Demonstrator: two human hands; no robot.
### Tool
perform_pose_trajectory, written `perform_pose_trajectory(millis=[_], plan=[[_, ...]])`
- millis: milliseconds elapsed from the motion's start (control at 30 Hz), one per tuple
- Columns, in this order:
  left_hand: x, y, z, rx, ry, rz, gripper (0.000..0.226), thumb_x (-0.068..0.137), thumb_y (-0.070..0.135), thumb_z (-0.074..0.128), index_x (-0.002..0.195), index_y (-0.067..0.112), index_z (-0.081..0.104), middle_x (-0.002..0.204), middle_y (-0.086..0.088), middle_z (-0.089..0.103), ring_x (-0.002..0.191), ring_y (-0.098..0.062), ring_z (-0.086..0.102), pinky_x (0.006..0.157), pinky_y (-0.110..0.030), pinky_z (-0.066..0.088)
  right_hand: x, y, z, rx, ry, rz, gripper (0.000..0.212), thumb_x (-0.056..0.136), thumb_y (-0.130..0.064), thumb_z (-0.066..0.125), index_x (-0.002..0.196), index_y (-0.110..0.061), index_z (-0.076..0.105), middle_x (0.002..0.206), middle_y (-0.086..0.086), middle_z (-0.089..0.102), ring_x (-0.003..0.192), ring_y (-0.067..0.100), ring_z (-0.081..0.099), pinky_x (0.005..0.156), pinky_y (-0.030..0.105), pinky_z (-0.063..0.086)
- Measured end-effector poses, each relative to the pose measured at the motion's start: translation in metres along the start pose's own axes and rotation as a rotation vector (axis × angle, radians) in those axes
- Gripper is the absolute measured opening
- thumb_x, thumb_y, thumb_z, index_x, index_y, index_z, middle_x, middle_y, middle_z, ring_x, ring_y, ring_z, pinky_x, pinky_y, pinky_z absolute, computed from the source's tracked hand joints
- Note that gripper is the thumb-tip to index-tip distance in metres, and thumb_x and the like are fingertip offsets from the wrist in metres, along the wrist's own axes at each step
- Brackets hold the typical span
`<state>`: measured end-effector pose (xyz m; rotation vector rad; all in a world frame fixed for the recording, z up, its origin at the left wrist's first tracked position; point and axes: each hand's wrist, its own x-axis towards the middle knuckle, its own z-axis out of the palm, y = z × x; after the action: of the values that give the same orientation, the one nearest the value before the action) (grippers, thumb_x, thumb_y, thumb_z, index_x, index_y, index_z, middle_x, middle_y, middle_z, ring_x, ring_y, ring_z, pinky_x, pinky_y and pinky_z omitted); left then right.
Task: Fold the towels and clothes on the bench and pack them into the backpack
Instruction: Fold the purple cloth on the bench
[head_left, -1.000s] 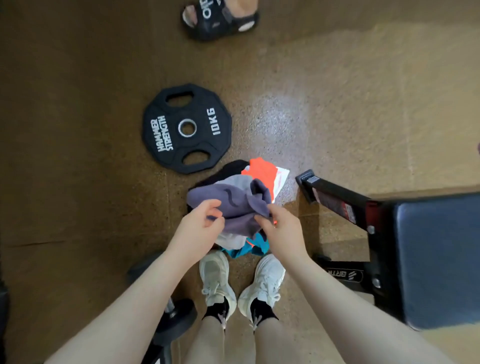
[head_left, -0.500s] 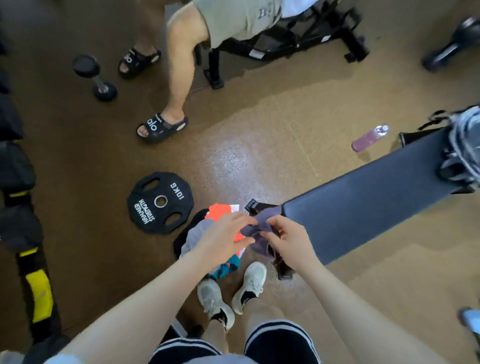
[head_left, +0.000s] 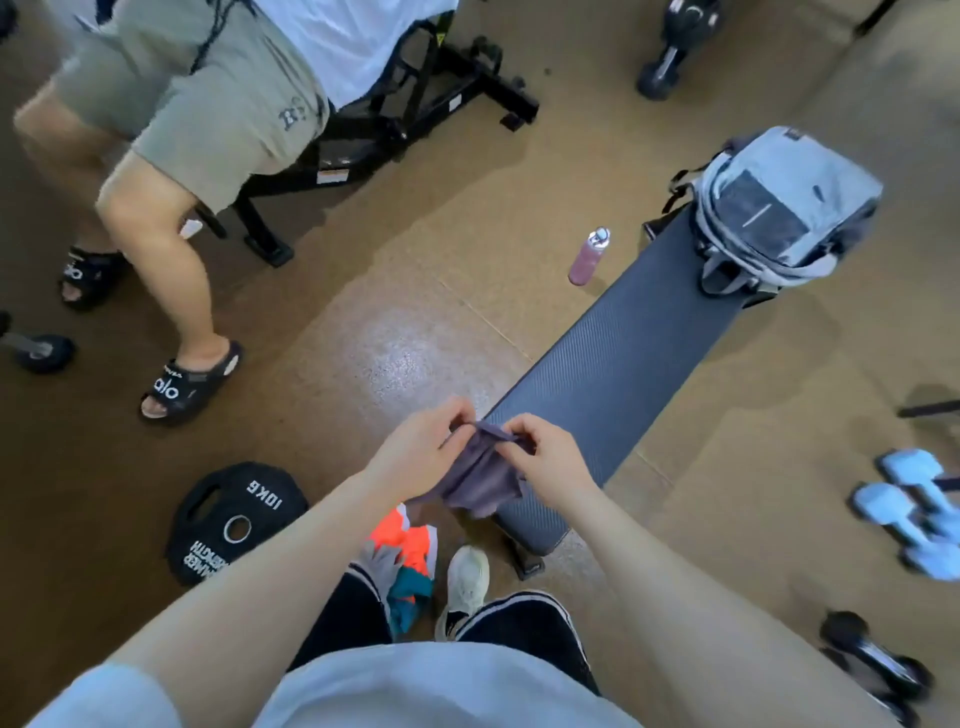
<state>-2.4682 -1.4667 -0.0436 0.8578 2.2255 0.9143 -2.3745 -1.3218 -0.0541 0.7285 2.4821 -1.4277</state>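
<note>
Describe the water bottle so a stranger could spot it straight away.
Find the long dark bench with the grey backpack on its far end. On the floor just left of that end lies the bottle. It is the only pinkish-purple thing there, with a clear cap.

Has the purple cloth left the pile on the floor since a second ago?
Yes. Both hands, left hand and right hand, hold the purple cloth raised beside the bench end, above the clothes pile.

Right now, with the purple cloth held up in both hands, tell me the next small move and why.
Probably lay the purple cloth flat on the near end of the bench. Both hands, left and right, pinch its top edge and it hangs bunched, while the bench pad beside it is bare up to the backpack.
</note>
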Motion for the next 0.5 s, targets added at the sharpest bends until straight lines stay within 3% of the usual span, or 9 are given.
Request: perform_pose_trajectory(millis=[100,300,400,500], plan=[[0.033,0.021,-0.002,0.027,-0.065,0.06,0.001,0.091,0.013,0.052,0.092,0.014,0.052,0.072,0.0,0.054,0.065,-0.017,0.048,0.066,-0.031,0.038,0.01,0.013,-0.021,-0.007,0.082,0.056,0.009,0.085,-0.015,0.062,0.08,-0.018,0.056,0.08,-0.003,0.06,0.076,0.011,0.053,0.066,0.02,0.034],[0.107,0.036,-0.01,0.109,-0.225,0.144,0.005,0.09,0.015,0.056,0.094,0.012,0.058,0.073,-0.004,0.054,0.063,-0.014,0.046,0.061,-0.027,0.034,0.037,0.031,-0.053,0.104,0.303,0.236,0.007,0.087,-0.018,0.06,0.081,-0.02,0.057,0.085,-0.006,0.06,0.082,0.011,0.053,0.075,0.023,0.037],[0.143,0.038,-0.011,0.141,-0.3,0.186,0.001,0.091,0.018,0.054,0.092,0.019,0.054,0.072,0.003,0.053,0.064,-0.008,0.045,0.058,-0.017,0.034,0.05,0.037,-0.057,0.111,0.374,0.295,0.008,0.088,-0.016,0.059,0.082,-0.021,0.055,0.087,-0.006,0.059,0.083,0.011,0.052,0.071,0.019,0.037],[0.192,0.04,-0.016,0.156,-0.394,0.264,0.003,0.091,0.015,0.054,0.093,0.014,0.057,0.069,0.008,0.05,0.063,-0.001,0.043,0.059,-0.008,0.033,0.075,0.041,-0.061,0.108,0.487,0.385,0.013,0.086,-0.015,0.059,0.081,-0.025,0.053,0.089,-0.007,0.06,0.086,0.013,0.053,0.076,0.025,0.037]])
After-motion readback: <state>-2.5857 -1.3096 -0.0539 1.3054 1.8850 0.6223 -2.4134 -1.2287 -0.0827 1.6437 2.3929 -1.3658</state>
